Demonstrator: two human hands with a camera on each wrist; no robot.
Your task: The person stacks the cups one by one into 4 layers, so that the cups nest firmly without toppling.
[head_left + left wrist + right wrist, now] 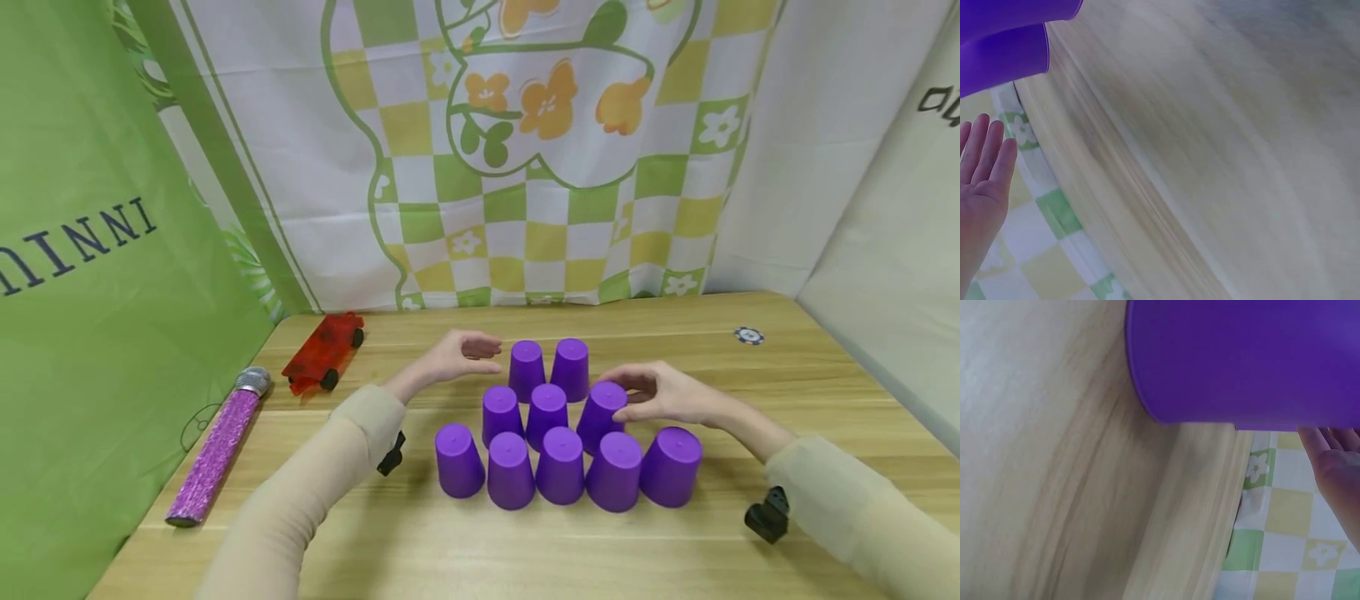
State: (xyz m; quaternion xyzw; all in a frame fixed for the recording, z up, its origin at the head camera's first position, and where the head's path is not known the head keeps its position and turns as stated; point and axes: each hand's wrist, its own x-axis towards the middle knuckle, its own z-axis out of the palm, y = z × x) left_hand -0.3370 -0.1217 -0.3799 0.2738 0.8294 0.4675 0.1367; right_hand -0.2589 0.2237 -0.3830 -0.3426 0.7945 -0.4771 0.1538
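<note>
Ten purple cups (558, 421) are set upside down on a wooden table (795, 392), packed in three rows: five nearest the person, three in the middle, two at the back. The right hand (663, 394) is laid against the right end of the middle row, with its fingers curled loosely over the top and side of the rightmost middle cup (602, 415); whether that cup is truly gripped or only touched cannot be told. In the right wrist view a purple cup (1241, 359) is seen close up, with the fingertips just beside its rim. The left hand (453, 357) is held just left of the back row, apart from the back left cup (527, 369), its fingers straight and lightly spread with the thumb below them; nothing is held in it. In the left wrist view the straight fingers (985, 156) are seen below the cup rims. Well to the left of the cups a red toy car (325, 352) is lying, and beyond it a glittery purple microphone (219, 446). A small round chip (748, 335) is lying well to the right of the cups, near a checked cloth (525, 150) hung behind the table.
</note>
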